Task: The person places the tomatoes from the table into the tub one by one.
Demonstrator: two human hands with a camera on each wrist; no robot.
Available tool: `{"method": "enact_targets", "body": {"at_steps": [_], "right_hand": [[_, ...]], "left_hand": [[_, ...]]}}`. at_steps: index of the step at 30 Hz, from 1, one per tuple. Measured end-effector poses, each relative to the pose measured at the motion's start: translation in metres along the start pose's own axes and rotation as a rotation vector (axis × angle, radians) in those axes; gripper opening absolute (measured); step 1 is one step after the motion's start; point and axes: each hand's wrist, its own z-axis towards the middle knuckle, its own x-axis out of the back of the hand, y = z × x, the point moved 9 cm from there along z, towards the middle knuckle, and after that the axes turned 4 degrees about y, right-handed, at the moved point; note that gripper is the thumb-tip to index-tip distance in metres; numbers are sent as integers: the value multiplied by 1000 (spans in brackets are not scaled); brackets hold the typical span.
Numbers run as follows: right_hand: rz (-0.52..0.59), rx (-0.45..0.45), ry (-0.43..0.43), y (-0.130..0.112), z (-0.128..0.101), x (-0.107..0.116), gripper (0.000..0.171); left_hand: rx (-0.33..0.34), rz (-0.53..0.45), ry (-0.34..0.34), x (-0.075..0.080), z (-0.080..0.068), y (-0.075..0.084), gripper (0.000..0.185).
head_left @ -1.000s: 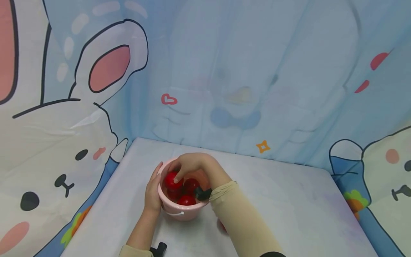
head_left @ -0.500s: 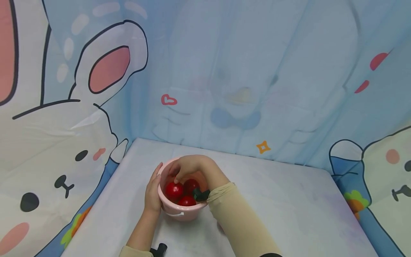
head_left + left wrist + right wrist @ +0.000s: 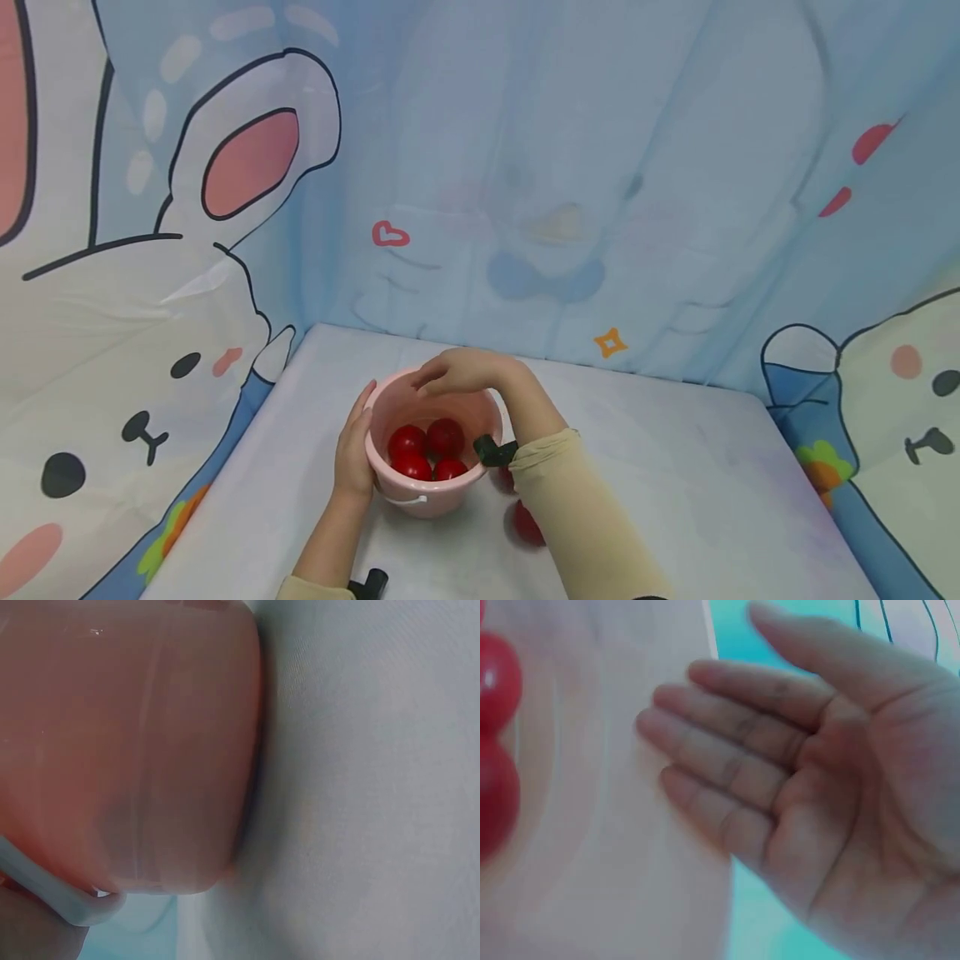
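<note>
A pink bucket (image 3: 431, 500) stands upright on the white table. Inside it, several shiny red balls (image 3: 446, 437), smooth and fruit-like, lie together at the bottom. My left hand (image 3: 352, 457) rests along the bucket's left side, fingers extended against the wall near the rim. Its view shows the bucket's side and the white handle (image 3: 52, 889) close up. Over the far right part of the bucket's mouth is my right hand (image 3: 468, 371). The right wrist view shows that hand (image 3: 802, 772) with straight fingers and a bare palm, apart from the red balls (image 3: 495, 795).
Two more red balls, one (image 3: 527, 525) plain to see and the other (image 3: 504, 479) mostly hidden, lie on the table right of the bucket, partly behind the right sleeve (image 3: 592, 517). A blue curtain (image 3: 450, 167) with cartoon animals closes in the table's back and sides.
My right hand has let go of a red ball inside the bucket, then risen to the right with its fingers straightened. The left hand and bucket stay put.
</note>
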Motion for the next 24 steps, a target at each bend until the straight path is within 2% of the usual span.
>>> {"method": "enact_targets", "body": {"at_steps": [2,7,13,18,24], "right_hand": [[-19,23,40,4,-11,10,42],[61,45,136,24,-43,31,44],[136,-3,248,59,-79,44,39],[119,-71,286,87,-108,33,41],[158,-142,327,126,-138,-6,51]], "left_hand": [[-2,-2,-3,-1,-1,0,43],[-9,-1,3,-2,-1,2,44],[-8,3,18,0,-1,2,44],[-12,3,20,0,-2,2,44],[-14,0,16,0,-2,2,45]]}}
